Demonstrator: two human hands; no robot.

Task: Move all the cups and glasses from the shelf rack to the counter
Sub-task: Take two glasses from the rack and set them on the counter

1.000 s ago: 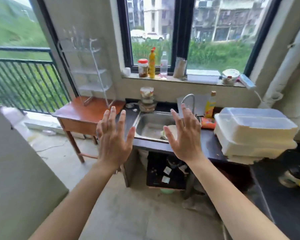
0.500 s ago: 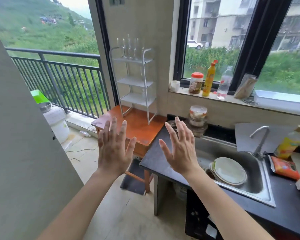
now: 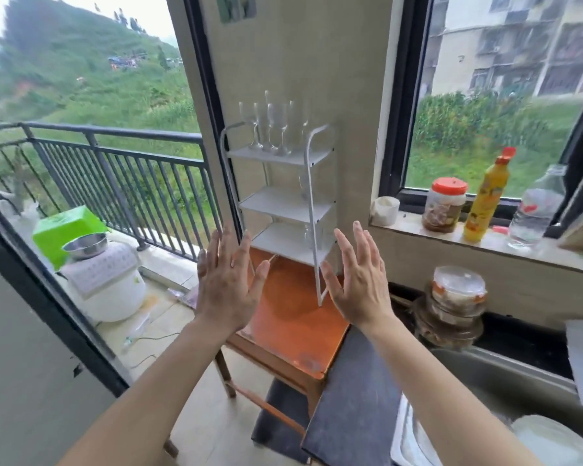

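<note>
Both hands are held up with the fingers straight and spread, and nothing is gripped by them. The left hand (image 3: pixel 228 284) and the right hand (image 3: pixel 357 284) are kept apart, palms turned partly towards each other, in front of the white shelf rack (image 3: pixel 312 210). The rack is placed at the back edge of the orange table (image 3: pixel 290 324), against the wall. Several clear stemmed glasses (image 3: pixel 276 129) are seen upright on its top shelf, close together. One more glass (image 3: pixel 312 235) is seen at the right edge of the lowest shelf, just beside the right fingertips in the view; contact cannot be told. The dark counter (image 3: pixel 347 398) is set against the right edge of the table. On the windowsill (image 3: pixel 418 230) a jar (image 3: pixel 446 205) and a yellow bottle (image 3: pixel 487 196) are lined up.
</note>
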